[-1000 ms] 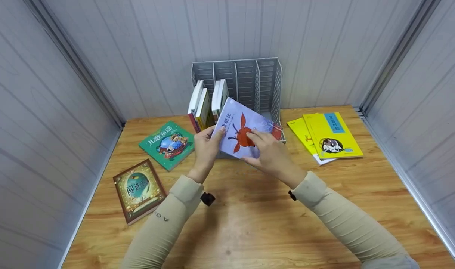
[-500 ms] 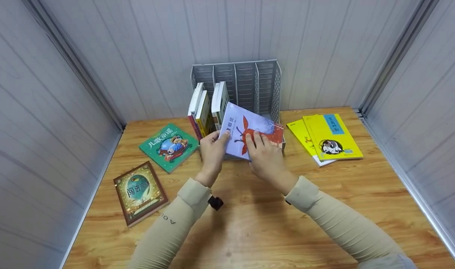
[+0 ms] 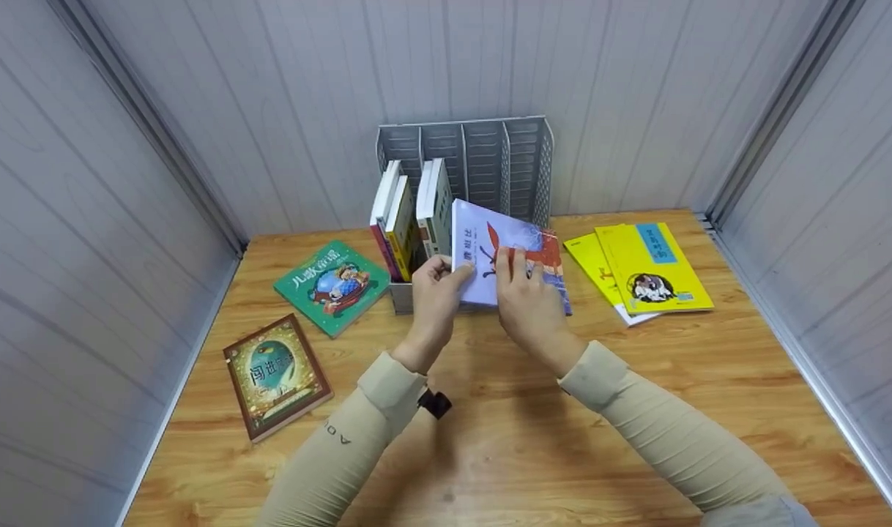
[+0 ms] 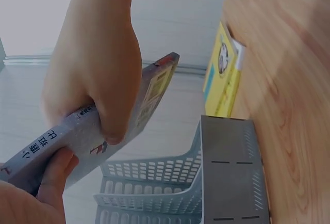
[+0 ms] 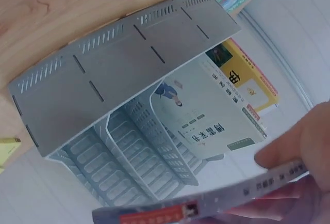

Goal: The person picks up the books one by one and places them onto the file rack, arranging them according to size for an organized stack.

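Observation:
A lavender picture book (image 3: 482, 219) with a red deer on its cover is held tilted in front of the grey file rack (image 3: 485, 154). My left hand (image 3: 439, 296) pinches its spine edge, thumb on the front cover. My right hand (image 3: 530, 304) grips it farther right, fingers spread over the front cover; in the left wrist view its thumb presses the back cover, near a barcode. The book hides the lower right part of the rack in the head view. In the right wrist view, the rack's base (image 5: 103, 69) and compartments stand apart from the book.
Upright books fill part of the rack's left compartments, among them a yellow one (image 3: 400, 227) and a pale one (image 3: 435, 212). A green book (image 3: 332, 285) and a brown-edged book (image 3: 277, 377) lie left on the wooden table (image 3: 504, 454). Yellow books (image 3: 651, 267) overlap at right.
Both hands have brought the picture book slightly right and turned it, so its spine edge stands more upright. More of the pale book in the rack shows now.

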{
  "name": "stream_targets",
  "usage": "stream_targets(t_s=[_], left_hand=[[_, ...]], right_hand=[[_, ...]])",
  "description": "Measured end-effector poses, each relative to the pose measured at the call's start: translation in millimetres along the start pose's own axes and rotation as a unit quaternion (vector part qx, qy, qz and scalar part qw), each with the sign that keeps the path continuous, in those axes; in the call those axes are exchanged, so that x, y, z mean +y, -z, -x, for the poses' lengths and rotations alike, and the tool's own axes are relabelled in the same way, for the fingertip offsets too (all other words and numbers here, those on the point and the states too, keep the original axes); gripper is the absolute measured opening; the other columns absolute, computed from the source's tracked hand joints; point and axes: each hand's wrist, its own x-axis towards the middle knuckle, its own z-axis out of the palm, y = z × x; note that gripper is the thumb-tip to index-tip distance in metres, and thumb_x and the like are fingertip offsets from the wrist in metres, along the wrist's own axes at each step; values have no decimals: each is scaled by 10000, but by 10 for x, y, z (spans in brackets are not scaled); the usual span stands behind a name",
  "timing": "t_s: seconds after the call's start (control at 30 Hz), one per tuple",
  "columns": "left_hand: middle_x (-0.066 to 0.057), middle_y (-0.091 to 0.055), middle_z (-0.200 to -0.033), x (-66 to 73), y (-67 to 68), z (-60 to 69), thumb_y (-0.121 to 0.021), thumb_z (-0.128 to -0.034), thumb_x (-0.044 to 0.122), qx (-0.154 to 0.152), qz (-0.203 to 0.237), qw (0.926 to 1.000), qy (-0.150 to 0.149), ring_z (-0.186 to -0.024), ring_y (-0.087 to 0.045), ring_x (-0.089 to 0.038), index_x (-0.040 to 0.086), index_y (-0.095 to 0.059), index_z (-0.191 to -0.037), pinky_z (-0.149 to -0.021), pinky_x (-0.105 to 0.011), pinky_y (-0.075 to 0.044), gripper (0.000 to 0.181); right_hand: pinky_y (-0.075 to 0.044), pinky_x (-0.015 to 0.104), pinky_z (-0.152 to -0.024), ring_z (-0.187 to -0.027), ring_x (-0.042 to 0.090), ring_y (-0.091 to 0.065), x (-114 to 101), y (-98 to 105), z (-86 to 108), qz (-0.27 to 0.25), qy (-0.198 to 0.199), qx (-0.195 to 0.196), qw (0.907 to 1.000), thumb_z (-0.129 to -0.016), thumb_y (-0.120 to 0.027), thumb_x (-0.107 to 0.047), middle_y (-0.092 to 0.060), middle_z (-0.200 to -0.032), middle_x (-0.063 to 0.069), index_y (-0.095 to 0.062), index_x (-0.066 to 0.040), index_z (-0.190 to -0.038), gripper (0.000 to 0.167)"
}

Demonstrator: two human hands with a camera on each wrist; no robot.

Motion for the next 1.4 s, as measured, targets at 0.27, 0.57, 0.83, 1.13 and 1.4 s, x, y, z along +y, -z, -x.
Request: stream_targets(t_s=[0.27, 0.57, 0.83, 1.13, 1.4], left_hand=[[-143, -793, -957, 63, 11, 22, -690, -1014, 93, -433, -406, 9964, -611, -763, -706, -101, -18, -710, -1013, -660, -224, -579, 112], [-289, -767, -1169, -118, 198, -160, -457, -1159, 205, -797, -380, 9914, -963, -1034, -786, -252, -108, -708, -1178, -972, -502, -643, 401], [-270, -771, -1114, -406, 467, -419, -518, -1148, 206, -331, -1471, 9819, -1143, -1083, -756, -422, -44, -739, -1103, -949, -398, -616, 337], [-181, -801, -1127, -665, 642, -585, -581, -1129, 310, -534, -3089, 9420, -1200, -1006, -743, -273, -5, -774, -1193, -923, -427, -613, 375], [-216, -787, -1225, -864, 707, -692, -637, -1096, 213, -803, -4383, 8769, -1801, -1172, -759, -365, -34, -756, -1215, -1037, -487, -605, 300]], right_hand=[[-665, 548, -804, -1183, 499, -743, 75, -41, -8, -308, 405, 967, 9940, -1035, -688, -40, -631, -1489, 314, -465, 118, -1564, 595], [-664, 545, -840, -1096, 485, -776, 254, -116, -102, -734, 799, 2152, 9705, -920, -741, 30, -670, -1418, 336, -505, 162, -1492, 633], [-665, 571, -783, -1025, 516, -777, 329, -153, -234, -2066, 634, 2592, 9413, -912, -654, 69, -665, -1399, 363, -485, 163, -1503, 622], [-646, 588, -917, -1140, 479, -755, 356, -293, -360, -3740, 107, 2549, 8917, -1010, -565, 45, -668, -1404, 349, -464, 122, -1533, 538], [-635, 609, -923, -1125, 467, -742, 290, -366, -517, -4573, -320, 2521, 8522, -1037, -565, 8, -715, -1305, 347, -569, 124, -1378, 361]])
